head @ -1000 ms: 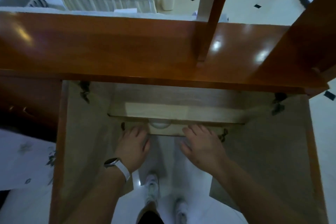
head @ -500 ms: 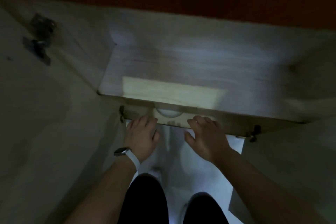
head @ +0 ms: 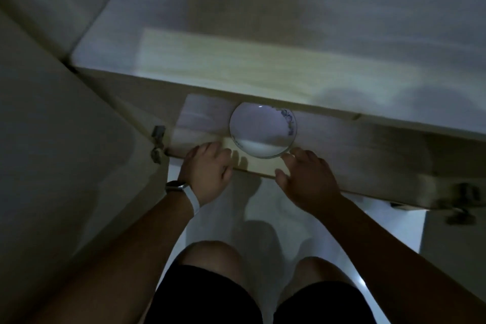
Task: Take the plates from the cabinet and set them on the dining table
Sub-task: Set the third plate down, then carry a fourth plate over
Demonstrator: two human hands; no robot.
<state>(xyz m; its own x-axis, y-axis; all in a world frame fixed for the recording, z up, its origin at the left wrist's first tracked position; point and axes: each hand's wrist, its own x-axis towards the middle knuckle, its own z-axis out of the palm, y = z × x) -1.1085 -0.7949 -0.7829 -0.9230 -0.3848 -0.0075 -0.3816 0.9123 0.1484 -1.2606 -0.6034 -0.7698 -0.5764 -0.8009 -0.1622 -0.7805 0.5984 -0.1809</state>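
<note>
A white plate [head: 260,130] with a blue pattern on its rim lies on the bottom shelf [head: 205,118] of the open cabinet, partly under the upper shelf [head: 236,66]. My left hand [head: 206,172], a watch on its wrist, rests at the shelf's front edge just left of the plate, fingers relaxed and holding nothing. My right hand [head: 306,179] hovers at the front edge to the right, its fingertips close to the plate's rim without gripping it.
The left cabinet door [head: 65,152] and the right cabinet door [head: 460,218] stand open on either side, hinges showing. My bent knees [head: 210,258] are below the arms, over a pale tiled floor [head: 263,213]. The light is dim.
The view has dropped from the cabinet top down to the lower shelf as I crouched. The plate has come into plain sight. Both hands stay at the shelf's front edge.
</note>
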